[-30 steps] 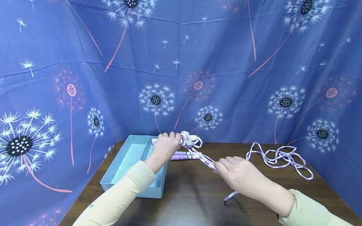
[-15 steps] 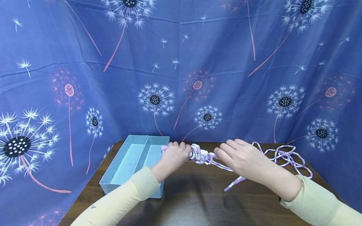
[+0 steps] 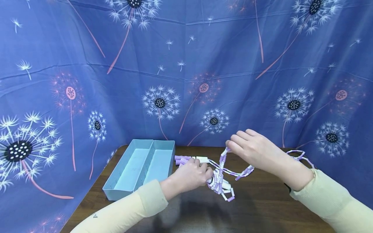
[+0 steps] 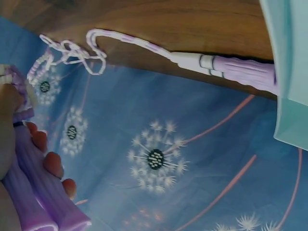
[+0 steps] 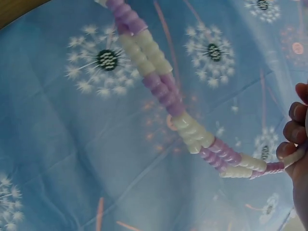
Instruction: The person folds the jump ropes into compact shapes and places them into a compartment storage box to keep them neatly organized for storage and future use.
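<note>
My left hand (image 3: 190,174) grips two purple jump rope handles (image 4: 41,178) side by side; their flared ends show in the left wrist view. Purple and white beaded rope (image 3: 217,183) is bunched in coils at the front of these handles, and one small loop dangles below. Up and to the right, my right hand (image 3: 256,147) pinches the doubled beaded strands (image 5: 163,91), which run from the bunch up to its fingers. A second jump rope lies behind, its handles (image 4: 245,73) beside the tray, its beaded cord (image 3: 300,156) looped loosely at the right, partly hidden by my right arm.
A light blue two-compartment tray (image 3: 140,171) stands on the left of the dark wooden table (image 3: 186,210). Blue cloth (image 3: 186,97) with dandelion prints hangs behind the table and along both sides.
My left hand has come nearer and to the right with the handles and bunched rope. The right hand first moved up to the bunch, then rose away, lifting the doubled strands.
</note>
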Tool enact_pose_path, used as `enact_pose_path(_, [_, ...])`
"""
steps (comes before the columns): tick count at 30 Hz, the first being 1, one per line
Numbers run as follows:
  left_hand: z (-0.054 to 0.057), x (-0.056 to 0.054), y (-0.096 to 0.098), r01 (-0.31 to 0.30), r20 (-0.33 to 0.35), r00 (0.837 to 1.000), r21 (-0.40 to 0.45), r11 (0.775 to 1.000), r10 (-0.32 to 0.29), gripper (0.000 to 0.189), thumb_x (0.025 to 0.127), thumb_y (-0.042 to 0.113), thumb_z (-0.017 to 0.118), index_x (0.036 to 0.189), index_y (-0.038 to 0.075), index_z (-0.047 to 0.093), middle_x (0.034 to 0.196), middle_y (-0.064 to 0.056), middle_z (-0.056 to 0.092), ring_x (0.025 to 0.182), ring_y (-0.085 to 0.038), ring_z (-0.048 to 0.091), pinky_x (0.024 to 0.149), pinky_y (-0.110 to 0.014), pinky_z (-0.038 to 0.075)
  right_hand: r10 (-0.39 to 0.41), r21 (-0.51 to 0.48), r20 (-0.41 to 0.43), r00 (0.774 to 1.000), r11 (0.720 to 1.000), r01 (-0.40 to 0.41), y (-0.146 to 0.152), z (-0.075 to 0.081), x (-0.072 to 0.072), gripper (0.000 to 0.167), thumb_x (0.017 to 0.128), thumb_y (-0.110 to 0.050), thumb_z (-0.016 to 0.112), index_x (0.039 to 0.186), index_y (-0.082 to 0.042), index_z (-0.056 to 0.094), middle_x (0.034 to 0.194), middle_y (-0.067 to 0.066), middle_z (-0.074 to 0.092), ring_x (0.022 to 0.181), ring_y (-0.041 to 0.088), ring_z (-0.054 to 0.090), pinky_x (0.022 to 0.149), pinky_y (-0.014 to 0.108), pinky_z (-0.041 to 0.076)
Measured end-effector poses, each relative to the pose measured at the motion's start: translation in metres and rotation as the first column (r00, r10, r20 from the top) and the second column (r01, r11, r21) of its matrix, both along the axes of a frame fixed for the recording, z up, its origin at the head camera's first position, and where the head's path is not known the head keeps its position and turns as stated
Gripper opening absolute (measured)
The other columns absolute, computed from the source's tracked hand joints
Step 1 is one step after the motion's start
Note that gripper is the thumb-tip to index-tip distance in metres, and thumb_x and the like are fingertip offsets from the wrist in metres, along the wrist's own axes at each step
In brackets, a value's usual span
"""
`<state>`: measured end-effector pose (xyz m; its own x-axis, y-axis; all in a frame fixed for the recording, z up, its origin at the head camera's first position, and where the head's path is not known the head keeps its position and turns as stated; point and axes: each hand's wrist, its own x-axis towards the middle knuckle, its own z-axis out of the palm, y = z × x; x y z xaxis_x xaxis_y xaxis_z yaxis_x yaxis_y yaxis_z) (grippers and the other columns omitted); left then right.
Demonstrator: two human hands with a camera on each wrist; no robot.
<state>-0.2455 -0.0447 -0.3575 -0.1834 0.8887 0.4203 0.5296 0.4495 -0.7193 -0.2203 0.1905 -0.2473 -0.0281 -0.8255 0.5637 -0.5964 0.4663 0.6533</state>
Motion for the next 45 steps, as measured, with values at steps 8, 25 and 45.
enact_pose_path(8, [0.005,0.008,0.002,0.175,-0.105,0.979,-0.017,0.984,-0.176,0.016,0.091,0.016,0.042,0.089,0.016,0.058,0.066,0.005,0.053,0.052,-0.014,0.049,0.048,-0.027,0.04,0.018,0.058,0.061,0.998,0.998,-0.021,0.016,-0.01,-0.021,0.033,0.102,-0.02,0.03,0.086,-0.008,0.055,0.074,0.001,0.049,0.065,0.018,0.043,0.057,0.03,0.033])
enact_pose_path(25, [0.059,0.022,-0.007,0.374,-0.305,0.89,0.059,0.926,-0.34,0.017,0.092,0.013,0.043,0.083,0.014,0.058,0.065,0.006,0.049,0.052,-0.011,0.047,0.048,-0.022,0.037,0.118,0.019,0.162,0.98,0.992,-0.123,0.029,-0.053,-0.053,0.034,0.103,-0.019,0.028,0.093,-0.005,0.058,0.082,0.001,0.055,0.069,0.016,0.049,0.059,0.028,0.038])
enact_pose_path(45, [0.041,-0.014,-0.013,0.281,-0.289,0.927,0.119,0.952,-0.238,0.021,0.091,0.02,0.044,0.093,0.016,0.064,0.072,0.002,0.058,0.058,-0.017,0.053,0.053,-0.03,0.042,0.06,-0.222,0.464,0.884,0.974,0.05,0.005,-0.124,-0.046,0.028,0.103,-0.025,0.032,0.089,-0.009,0.051,0.081,-0.002,0.055,0.078,0.016,0.059,0.075,0.033,0.049])
